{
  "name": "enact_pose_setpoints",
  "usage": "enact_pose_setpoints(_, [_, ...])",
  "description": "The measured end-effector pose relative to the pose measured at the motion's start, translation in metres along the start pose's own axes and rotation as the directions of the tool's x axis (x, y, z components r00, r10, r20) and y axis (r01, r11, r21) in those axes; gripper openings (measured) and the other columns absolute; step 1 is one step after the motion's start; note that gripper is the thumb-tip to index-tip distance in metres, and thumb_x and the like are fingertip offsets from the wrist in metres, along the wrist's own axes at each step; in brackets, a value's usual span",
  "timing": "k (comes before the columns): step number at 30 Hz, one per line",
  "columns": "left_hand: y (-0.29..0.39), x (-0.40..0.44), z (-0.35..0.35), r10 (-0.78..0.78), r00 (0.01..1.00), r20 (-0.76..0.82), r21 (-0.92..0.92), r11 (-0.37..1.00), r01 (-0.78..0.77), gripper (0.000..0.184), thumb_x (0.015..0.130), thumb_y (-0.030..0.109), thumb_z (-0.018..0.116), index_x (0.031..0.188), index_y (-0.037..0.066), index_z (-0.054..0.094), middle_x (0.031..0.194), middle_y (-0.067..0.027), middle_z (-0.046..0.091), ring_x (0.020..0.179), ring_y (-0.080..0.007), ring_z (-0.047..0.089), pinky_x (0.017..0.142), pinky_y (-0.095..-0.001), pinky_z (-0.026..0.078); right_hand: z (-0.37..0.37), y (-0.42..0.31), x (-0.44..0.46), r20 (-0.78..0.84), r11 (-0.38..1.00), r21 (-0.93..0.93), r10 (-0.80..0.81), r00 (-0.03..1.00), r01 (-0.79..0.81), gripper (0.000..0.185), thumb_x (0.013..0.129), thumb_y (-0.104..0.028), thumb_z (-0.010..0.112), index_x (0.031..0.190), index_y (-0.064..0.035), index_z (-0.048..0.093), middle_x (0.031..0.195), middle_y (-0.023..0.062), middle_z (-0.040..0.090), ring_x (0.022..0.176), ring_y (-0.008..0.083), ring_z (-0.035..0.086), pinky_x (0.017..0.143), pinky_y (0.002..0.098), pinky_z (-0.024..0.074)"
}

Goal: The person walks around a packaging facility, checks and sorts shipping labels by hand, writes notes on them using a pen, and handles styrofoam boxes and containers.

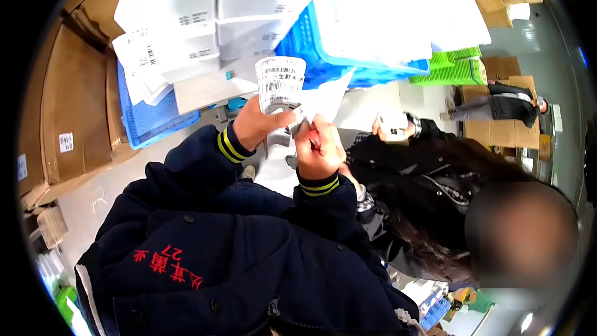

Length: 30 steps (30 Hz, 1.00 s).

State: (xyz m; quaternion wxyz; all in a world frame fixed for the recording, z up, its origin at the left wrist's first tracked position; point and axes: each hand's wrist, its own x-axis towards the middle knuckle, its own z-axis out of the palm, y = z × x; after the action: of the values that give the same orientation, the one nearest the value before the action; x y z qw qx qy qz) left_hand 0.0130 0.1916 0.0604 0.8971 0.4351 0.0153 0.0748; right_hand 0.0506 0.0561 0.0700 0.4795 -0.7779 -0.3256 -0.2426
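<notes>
my left hand [260, 123] is gripping a printed label sheet [280, 81], which is curling up beyond my thumb, on my side of the blue crate [305, 40]. my right hand [320, 149] is curling closed around a small red thing [314, 141], mostly hidden; whether it is also pinching paper, i cannot tell. white boxes [186, 9] are sitting left of the crate, and another person [416, 180] is standing to its near right.
</notes>
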Motion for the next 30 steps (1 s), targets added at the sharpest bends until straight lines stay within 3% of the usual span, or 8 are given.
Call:
enact_pose_setpoints(3, [0.014, -0.023, -0.023, 0.092, 0.996, 0.007, 0.151, 0.984, -0.092, 0.052, 0.064, 0.005, 0.074, 0.110, 0.000, 0.049, 0.099, -0.0043, 0.057, 0.091, -0.0129, 0.053, 0.081, -0.0266, 0.043, 0.022, -0.017, -0.002, 0.031, 0.967, 0.246, 0.057, 0.998, -0.063, 0.025, 0.069, 0.007, 0.063, 0.094, 0.0045, 0.058, 0.065, 0.0071, 0.054, 0.051, 0.0104, 0.048, 0.048, 0.0220, 0.0400])
enact_pose_setpoints(8, [0.053, -0.085, -0.037, 0.307, 0.951, -0.040, 0.348, 0.896, -0.275, 0.078, 0.059, 0.004, 0.078, 0.124, 0.001, 0.034, 0.112, -0.0068, 0.050, 0.104, -0.0146, 0.047, 0.089, -0.0292, 0.038, 0.056, -0.058, -0.023, 0.420, 0.675, 0.588, 0.216, 0.881, -0.446, 0.019, 0.076, 0.004, 0.059, 0.094, 0.0037, 0.056, 0.067, -0.0015, 0.050, 0.057, 0.0036, 0.042, 0.052, 0.0174, 0.0366])
enact_pose_setpoints(16, [0.061, -0.217, -0.114, 0.525, 0.712, -0.467, 0.498, 0.821, -0.279, 0.065, 0.065, -0.002, 0.072, 0.121, 0.000, 0.038, 0.108, -0.0054, 0.054, 0.098, -0.0125, 0.049, 0.086, -0.0275, 0.040, 0.162, -0.118, -0.057, 0.690, 0.677, 0.683, -0.476, 0.545, -0.274, 0.028, 0.077, 0.000, 0.054, 0.105, -0.0016, 0.057, 0.074, 0.0086, 0.055, 0.057, 0.0122, 0.049, 0.053, 0.0207, 0.0385])
enact_pose_setpoints(23, [0.056, -0.339, -0.143, 0.563, 0.257, -0.786, 0.510, 0.824, -0.246, 0.032, 0.073, 0.002, 0.065, 0.103, 0.000, 0.054, 0.093, -0.0046, 0.060, 0.084, -0.0109, 0.054, 0.077, -0.0255, 0.044, 0.220, -0.209, -0.112, 0.614, 0.552, 0.759, -0.783, 0.098, -0.344, 0.036, 0.067, 0.004, 0.057, 0.102, -0.0013, 0.058, 0.077, 0.0079, 0.055, 0.057, 0.0125, 0.049, 0.052, 0.0224, 0.0394])
enact_pose_setpoints(24, [0.060, -0.371, -0.146, 0.549, 0.195, -0.813, 0.490, 0.826, -0.280, 0.031, 0.073, 0.002, 0.064, 0.102, 0.000, 0.055, 0.092, -0.0051, 0.061, 0.084, -0.0117, 0.055, 0.077, -0.0257, 0.044, 0.230, -0.237, -0.118, 0.531, 0.505, 0.836, -0.843, 0.085, -0.215, 0.031, 0.067, 0.003, 0.058, 0.099, -0.0002, 0.059, 0.080, 0.0095, 0.056, 0.061, 0.0140, 0.052, 0.056, 0.0227, 0.0421])
enact_pose_setpoints(25, [0.060, -0.405, -0.152, 0.528, 0.208, -0.823, 0.448, 0.829, -0.334, 0.032, 0.072, 0.001, 0.064, 0.103, 0.000, 0.054, 0.093, -0.0057, 0.060, 0.085, -0.0127, 0.055, 0.077, -0.0263, 0.044, 0.241, -0.259, -0.129, 0.486, 0.482, 0.874, -0.870, 0.079, -0.066, 0.030, 0.067, 0.002, 0.060, 0.097, -0.0001, 0.060, 0.084, 0.0104, 0.057, 0.067, 0.0159, 0.054, 0.059, 0.0230, 0.0443])
enact_pose_setpoints(29, [0.051, -0.548, -0.192, 0.559, 0.099, -0.823, 0.505, 0.800, -0.324, 0.035, 0.071, 0.002, 0.064, 0.104, -0.001, 0.053, 0.092, -0.0060, 0.060, 0.084, -0.0130, 0.055, 0.077, -0.0272, 0.045, 0.297, -0.386, -0.204, 0.327, 0.336, 0.935, -0.940, -0.094, -0.115, 0.033, 0.064, -0.006, 0.069, 0.095, -0.0008, 0.060, 0.090, 0.0113, 0.057, 0.079, 0.0193, 0.054, 0.062, 0.0260, 0.0468])
enact_pose_setpoints(30, [0.088, -0.436, -0.158, 0.558, 0.056, -0.828, 0.554, 0.829, -0.077, 0.036, 0.070, 0.002, 0.064, 0.103, -0.001, 0.052, 0.092, -0.0059, 0.059, 0.083, -0.0127, 0.055, 0.076, -0.0270, 0.044, 0.332, -0.321, -0.110, 0.195, 0.210, 0.955, -0.977, -0.089, -0.211, 0.034, 0.063, -0.008, 0.073, 0.094, -0.0007, 0.061, 0.091, 0.0104, 0.057, 0.081, 0.0190, 0.053, 0.064, 0.0283, 0.0469])
